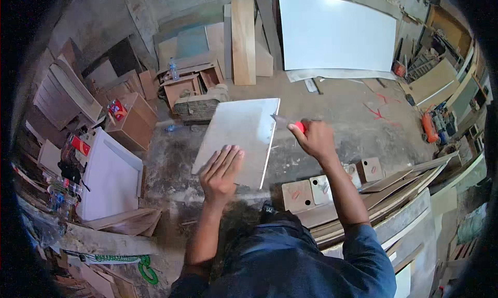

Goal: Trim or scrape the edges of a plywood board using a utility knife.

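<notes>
A thin, pale rectangular board point(233, 126) is tilted in front of me, a whiter patch along its upper right part. My left hand point(222, 173) lies on its lower face with the fingers stretched out. My right hand point(317, 140) is closed round a red-handled bladed tool point(282, 121). The tool's grey blade points left and its tip meets or overlaps the board's right edge; whether it touches, I cannot tell. What supports the board from below is hidden.
Behind the board sits a ribbed block point(197, 109) beside a broken wooden box point(181, 88). A large white panel point(337, 33) leans at the back. To the left stands a white tray-like panel point(111, 176); stacked boards point(384, 202) lie close on my right.
</notes>
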A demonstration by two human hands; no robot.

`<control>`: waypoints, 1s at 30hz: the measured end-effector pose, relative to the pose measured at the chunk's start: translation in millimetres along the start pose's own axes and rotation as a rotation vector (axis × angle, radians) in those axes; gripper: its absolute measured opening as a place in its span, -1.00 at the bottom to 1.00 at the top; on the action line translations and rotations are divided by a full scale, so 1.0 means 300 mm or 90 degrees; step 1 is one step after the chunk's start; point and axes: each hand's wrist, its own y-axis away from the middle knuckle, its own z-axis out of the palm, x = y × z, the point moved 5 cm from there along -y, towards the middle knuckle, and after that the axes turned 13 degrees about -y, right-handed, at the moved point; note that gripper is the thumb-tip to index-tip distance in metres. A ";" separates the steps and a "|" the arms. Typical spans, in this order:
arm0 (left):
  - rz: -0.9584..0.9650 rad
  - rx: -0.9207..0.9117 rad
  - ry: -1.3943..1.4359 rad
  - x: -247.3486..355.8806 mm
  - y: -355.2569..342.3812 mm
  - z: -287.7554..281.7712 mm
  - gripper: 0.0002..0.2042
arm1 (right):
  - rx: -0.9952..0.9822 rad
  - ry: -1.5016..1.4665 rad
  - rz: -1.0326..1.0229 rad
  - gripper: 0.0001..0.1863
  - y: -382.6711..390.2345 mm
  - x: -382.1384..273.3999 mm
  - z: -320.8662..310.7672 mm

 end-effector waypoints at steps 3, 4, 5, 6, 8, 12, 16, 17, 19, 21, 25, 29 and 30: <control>-0.004 0.001 0.012 -0.008 0.017 0.012 -0.71 | -0.037 -0.004 -0.054 -0.36 0.060 -0.087 0.021; -0.003 0.007 0.013 -0.004 0.020 0.010 -0.71 | -0.059 -0.013 -0.101 -0.36 0.079 -0.129 0.020; 0.005 0.001 0.005 -0.005 0.018 0.007 -0.71 | -0.050 -0.018 -0.114 -0.36 0.084 -0.147 0.012; 0.005 0.001 0.006 -0.007 0.022 0.005 -0.71 | -0.050 -0.018 -0.113 -0.36 0.072 -0.133 0.010; 0.028 0.027 -0.006 0.001 0.019 -0.010 -0.73 | -0.042 -0.003 -0.003 -0.36 0.010 -0.038 -0.009; 0.021 0.007 0.022 0.010 -0.001 -0.007 -0.76 | 0.002 -0.002 0.014 -0.38 -0.015 0.035 -0.016; 0.031 0.014 -0.007 0.002 0.021 -0.008 -0.78 | -0.038 0.026 -0.130 -0.37 0.049 -0.132 -0.006; 0.032 0.016 0.000 0.002 0.021 -0.014 -0.80 | -0.063 0.062 -0.090 -0.35 0.038 -0.125 -0.011; 0.041 0.022 0.000 0.009 0.020 -0.031 -0.80 | -0.002 0.054 -0.035 -0.35 -0.029 -0.010 -0.024; 0.050 0.031 -0.003 0.016 0.022 -0.044 -0.81 | 0.061 0.054 0.049 -0.35 -0.079 0.087 -0.080; 0.038 0.040 0.006 0.000 0.022 -0.029 -0.81 | 0.074 -0.011 -0.008 -0.31 -0.035 0.035 -0.089; 0.047 0.016 -0.005 -0.008 0.031 -0.037 -0.81 | -0.035 0.010 -0.114 -0.32 0.024 -0.127 -0.059; 0.053 0.018 -0.008 -0.009 0.033 -0.041 -0.80 | -0.036 0.008 -0.113 -0.32 0.008 -0.106 -0.049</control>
